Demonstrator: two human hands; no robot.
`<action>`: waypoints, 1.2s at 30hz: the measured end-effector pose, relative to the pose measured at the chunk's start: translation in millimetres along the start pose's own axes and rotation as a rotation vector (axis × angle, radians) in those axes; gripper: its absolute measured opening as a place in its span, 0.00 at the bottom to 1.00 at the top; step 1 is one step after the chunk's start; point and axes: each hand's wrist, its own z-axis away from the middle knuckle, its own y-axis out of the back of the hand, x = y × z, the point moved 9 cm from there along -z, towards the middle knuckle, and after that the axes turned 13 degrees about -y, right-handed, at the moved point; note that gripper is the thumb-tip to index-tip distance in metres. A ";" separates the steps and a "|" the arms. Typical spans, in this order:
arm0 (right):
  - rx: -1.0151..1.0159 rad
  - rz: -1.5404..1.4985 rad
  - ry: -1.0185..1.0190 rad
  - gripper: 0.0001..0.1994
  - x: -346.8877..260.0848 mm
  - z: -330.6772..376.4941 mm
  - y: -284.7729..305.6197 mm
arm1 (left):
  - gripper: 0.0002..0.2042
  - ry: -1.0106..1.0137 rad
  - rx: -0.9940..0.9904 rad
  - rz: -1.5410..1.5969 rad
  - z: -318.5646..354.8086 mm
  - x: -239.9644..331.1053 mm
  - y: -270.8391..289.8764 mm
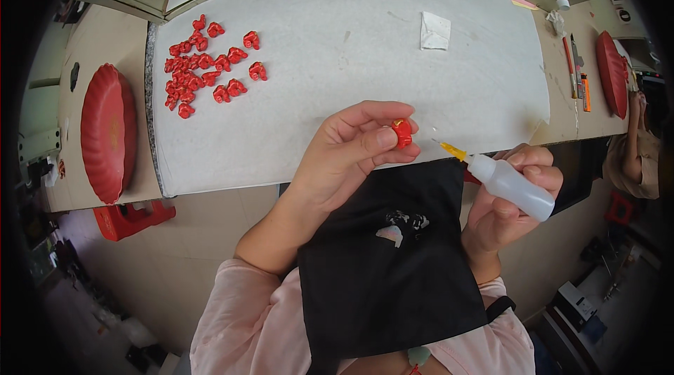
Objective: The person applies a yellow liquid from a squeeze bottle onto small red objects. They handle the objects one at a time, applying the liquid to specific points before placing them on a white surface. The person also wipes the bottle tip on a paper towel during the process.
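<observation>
A small red figurine (402, 138) with a touch of gold on top is pinched between the thumb and fingers of my left hand (345, 147), above the near edge of the white-covered table. In my right hand (516, 196) is a translucent white squeeze bottle (511, 183), tilted so its yellow needle tip (453, 151) points toward the figurine. A gap separates the needle from the figurine. Many more red figurines (187, 80) lie in a loose cluster on the left part of the white paper (337, 45).
A red scalloped tray (105, 133) stands at the left, another (611, 73) at the far right. A folded white tissue (435, 30) lies farther back. Pens and brushes (576, 66) rest to the right. A person (635, 143) sits at the far right edge.
</observation>
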 end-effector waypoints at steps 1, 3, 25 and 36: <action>-0.051 0.047 0.050 0.25 -4.1 1.1 -4.9 | 0.15 0.008 -0.018 0.005 0.2 -2.2 0.3; -0.156 0.136 0.145 0.24 -12.8 3.6 -15.4 | 0.14 0.023 0.018 0.001 0.7 -3.4 -2.1; -0.302 0.360 0.331 0.21 -22.2 16.3 -38.6 | 0.14 0.042 0.000 0.016 0.7 -6.4 -6.2; -0.327 0.369 0.324 0.22 -20.8 16.7 -40.1 | 0.14 0.046 0.011 -0.009 0.5 -7.8 -4.6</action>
